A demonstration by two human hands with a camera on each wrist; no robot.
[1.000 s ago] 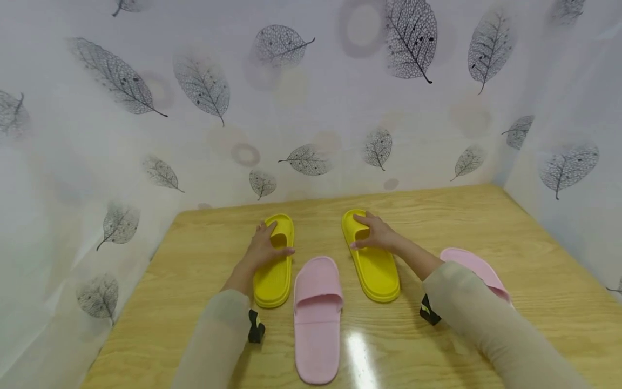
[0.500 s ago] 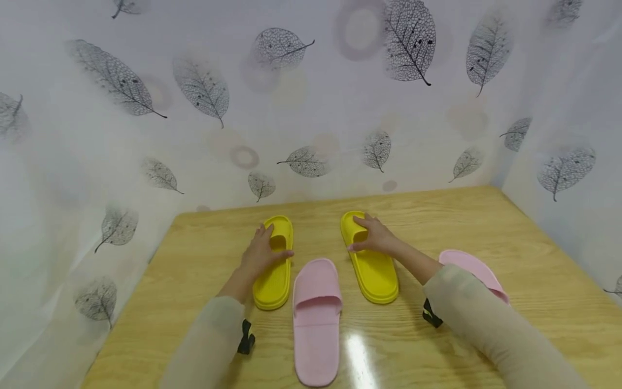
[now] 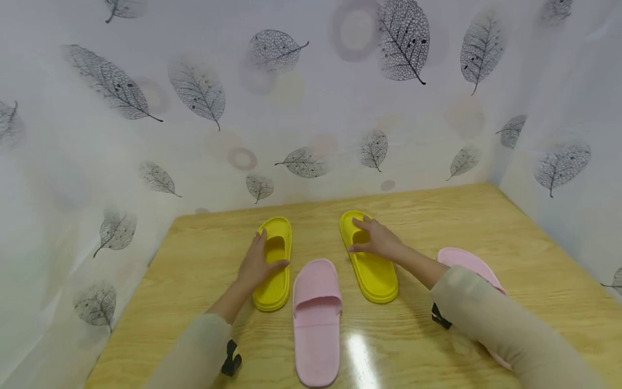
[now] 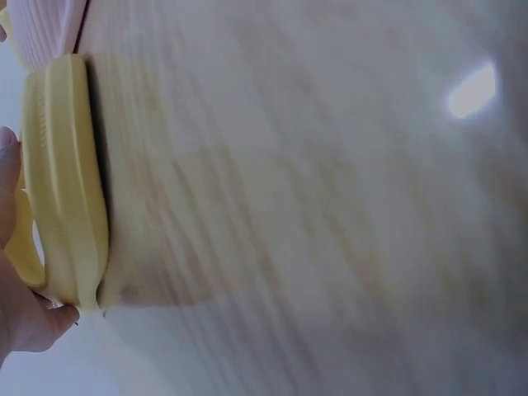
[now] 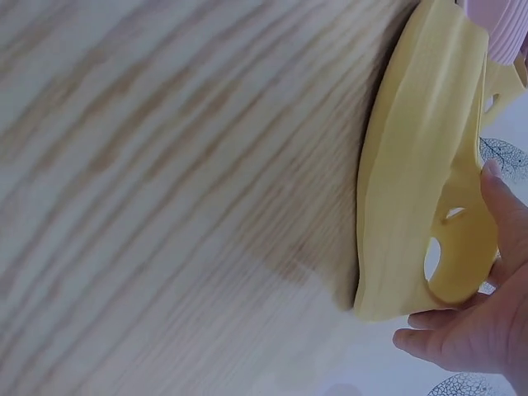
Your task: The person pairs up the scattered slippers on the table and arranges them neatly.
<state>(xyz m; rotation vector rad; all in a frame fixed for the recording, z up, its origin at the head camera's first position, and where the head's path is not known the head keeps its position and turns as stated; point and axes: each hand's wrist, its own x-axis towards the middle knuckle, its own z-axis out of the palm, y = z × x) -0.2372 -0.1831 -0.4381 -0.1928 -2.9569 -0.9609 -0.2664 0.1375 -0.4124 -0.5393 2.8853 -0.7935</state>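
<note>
Two yellow slippers lie on the wooden table, toes toward the back. Over the left yellow slipper (image 3: 277, 294) is my left hand (image 3: 255, 265), its fingers along the strap's outer side and its thumb stretched across the opening. My right hand (image 3: 381, 240) is at the strap of the right yellow slipper (image 3: 379, 278), fingers extended over the strap and thumb by the inner edge. The right wrist view shows those fingers (image 5: 429, 330) nearly straight at the toe end. Between and in front of the yellow pair lies a pink slipper (image 3: 317, 346).
Another pink slipper (image 3: 471, 265) lies at the right, partly hidden under the right sleeve (image 3: 491, 313). A leaf-patterned white curtain (image 3: 316, 108) closes off the back and sides of the wooden table (image 3: 194, 270). Dark wrist devices sit below both sleeves.
My left hand has drawn back from the left yellow slipper's toe toward me and slightly left. My right hand has stayed almost in place. The slippers have hardly moved.
</note>
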